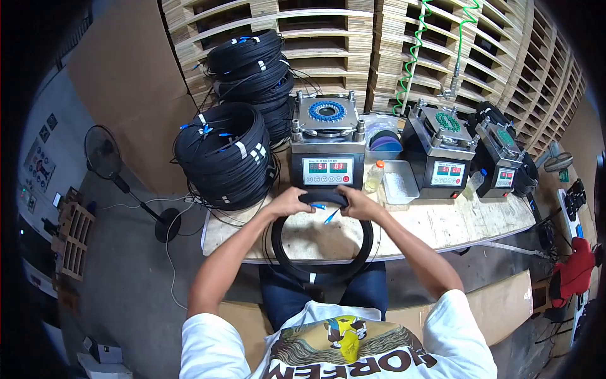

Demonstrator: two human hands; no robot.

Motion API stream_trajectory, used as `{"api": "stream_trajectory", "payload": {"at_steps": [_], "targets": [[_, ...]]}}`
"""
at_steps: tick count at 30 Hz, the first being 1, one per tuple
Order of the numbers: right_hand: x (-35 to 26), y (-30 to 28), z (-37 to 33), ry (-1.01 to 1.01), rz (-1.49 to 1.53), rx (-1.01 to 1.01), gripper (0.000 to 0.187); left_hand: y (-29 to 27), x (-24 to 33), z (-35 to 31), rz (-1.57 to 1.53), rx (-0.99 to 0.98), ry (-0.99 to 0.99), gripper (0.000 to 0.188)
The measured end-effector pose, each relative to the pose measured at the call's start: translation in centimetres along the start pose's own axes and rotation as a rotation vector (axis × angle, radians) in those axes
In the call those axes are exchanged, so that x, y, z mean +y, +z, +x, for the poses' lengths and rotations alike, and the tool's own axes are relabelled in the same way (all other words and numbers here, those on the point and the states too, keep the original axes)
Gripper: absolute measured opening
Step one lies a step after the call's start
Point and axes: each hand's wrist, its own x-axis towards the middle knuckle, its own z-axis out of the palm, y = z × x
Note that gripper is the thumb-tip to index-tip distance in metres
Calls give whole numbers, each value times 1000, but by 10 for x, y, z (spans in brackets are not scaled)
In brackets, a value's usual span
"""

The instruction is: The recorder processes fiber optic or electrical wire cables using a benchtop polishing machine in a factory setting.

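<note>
Both my hands grip a coil of black cable (295,269) at its far side. The coil's near side hangs past the table edge over my lap, with a white tie on it. My left hand (289,203) is closed around the upper left of the coil, and my right hand (360,204) around the upper right. Two cable ends with blue connectors (330,218) stick out between the hands. Just beyond them stands a machine with a digital display (328,172), its top plate carrying a ring of blue connectors (327,112).
Stacked black cable coils (221,164) stand at the left. To the right are a bottle with an orange cap (375,176), a clear plastic tub (400,182) and two machines with green rings (445,158). Wooden pallets (328,38) rise behind the table (429,227). A fan (104,151) stands left.
</note>
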Motion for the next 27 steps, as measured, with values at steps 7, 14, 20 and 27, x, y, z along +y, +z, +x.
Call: {"api": "stream_trajectory", "payload": {"at_steps": [7,14,20,27], "targets": [[-13,35,-19,40,-131,110,43,34,-21,-28,-67,72,1,33],[-26,44,-28,202,-243,124,43,42,-15,-53,267,417,148,45],[-8,54,-29,-72,-630,329,42,54,-26,-50,717,533,241,43],[-8,91,-35,233,-666,541,36,86,-38,-47,912,673,25,38]]}}
